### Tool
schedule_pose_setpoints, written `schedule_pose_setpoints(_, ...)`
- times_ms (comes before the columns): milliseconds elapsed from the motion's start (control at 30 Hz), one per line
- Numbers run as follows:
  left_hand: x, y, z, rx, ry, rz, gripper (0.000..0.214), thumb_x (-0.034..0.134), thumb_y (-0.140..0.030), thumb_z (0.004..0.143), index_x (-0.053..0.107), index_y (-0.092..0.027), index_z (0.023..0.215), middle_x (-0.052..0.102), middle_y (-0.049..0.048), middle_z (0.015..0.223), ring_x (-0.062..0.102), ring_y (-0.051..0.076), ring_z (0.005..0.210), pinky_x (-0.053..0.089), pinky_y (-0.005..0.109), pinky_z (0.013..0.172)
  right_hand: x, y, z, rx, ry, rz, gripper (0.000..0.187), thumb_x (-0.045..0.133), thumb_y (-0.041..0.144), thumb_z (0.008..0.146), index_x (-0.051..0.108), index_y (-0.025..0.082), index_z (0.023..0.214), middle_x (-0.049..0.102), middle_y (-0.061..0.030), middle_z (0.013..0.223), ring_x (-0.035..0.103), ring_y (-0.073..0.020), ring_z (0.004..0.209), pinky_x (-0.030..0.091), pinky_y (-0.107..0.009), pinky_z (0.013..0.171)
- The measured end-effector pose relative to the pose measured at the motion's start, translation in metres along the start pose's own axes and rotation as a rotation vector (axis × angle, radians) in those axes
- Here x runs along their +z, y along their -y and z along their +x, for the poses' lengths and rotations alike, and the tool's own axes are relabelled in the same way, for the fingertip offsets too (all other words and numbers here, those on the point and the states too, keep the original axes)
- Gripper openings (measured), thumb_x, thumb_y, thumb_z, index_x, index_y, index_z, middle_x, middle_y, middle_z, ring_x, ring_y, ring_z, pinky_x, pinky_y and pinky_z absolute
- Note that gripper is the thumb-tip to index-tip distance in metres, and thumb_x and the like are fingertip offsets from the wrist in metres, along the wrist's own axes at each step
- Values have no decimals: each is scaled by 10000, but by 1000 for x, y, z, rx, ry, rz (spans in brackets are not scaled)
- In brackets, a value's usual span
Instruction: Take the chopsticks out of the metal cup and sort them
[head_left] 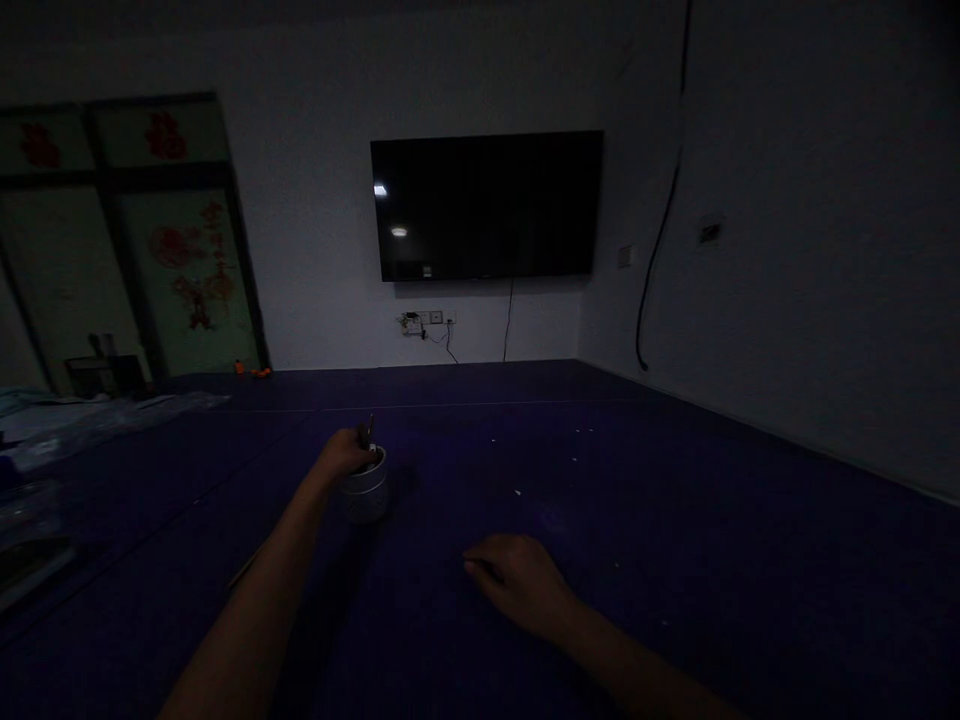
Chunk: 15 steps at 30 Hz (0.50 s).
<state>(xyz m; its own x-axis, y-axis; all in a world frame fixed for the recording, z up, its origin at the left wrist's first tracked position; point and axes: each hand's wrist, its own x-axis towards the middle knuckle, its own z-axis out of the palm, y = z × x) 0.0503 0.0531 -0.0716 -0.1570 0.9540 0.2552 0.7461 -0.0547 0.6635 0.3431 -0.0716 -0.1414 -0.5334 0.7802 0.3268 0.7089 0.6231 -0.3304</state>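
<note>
A light grey, round container (365, 497) with a pattern of small marks on its lower wall stands upright on the dark blue surface. Over its rim, my left hand (346, 452) reaches in with bent fingers closed on something I cannot make out. A thin, upright piece (370, 428) sticks up beside those fingers; its kind is too dark to tell. My right hand (521, 580) rests low over the blue surface, right of the container and apart from it. Its fingers are curled toward the thumb, and nothing shows in them.
Small white scraps (517, 492) lie on the blue surface (465, 450). Crumpled clear plastic (112, 425) is at the left, with small orange things (260, 373) by the far edge. A television (487, 205) hangs on the wall above sockets (424, 320); a black cable (660, 240) runs down the right wall.
</note>
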Motion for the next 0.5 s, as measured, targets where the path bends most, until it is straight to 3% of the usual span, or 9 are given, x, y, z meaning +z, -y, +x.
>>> schedule_pose_setpoints(233, 4, 6, -5, -11, 60, -31, 223, 612, -341, 633, 547, -168, 508, 520, -10, 471, 480, 125, 465, 283, 212, 437, 2, -1, 0, -2, -23, 12, 300, 429, 300, 901, 695, 232, 1020, 707, -41, 985, 639, -173, 883, 436, -262, 774)
schedule_pose_setpoints(500, -9, -4, -8, 4, 204, -90, 71, 625, -225, 518, 587, -175, 483, 534, -37, 455, 501, 126, 489, 321, 202, 463, 1, -1, 0, -6, -5, 7, 301, 424, 295, 904, 696, 239, 1022, 708, -39, 974, 640, -168, 873, 434, -255, 769)
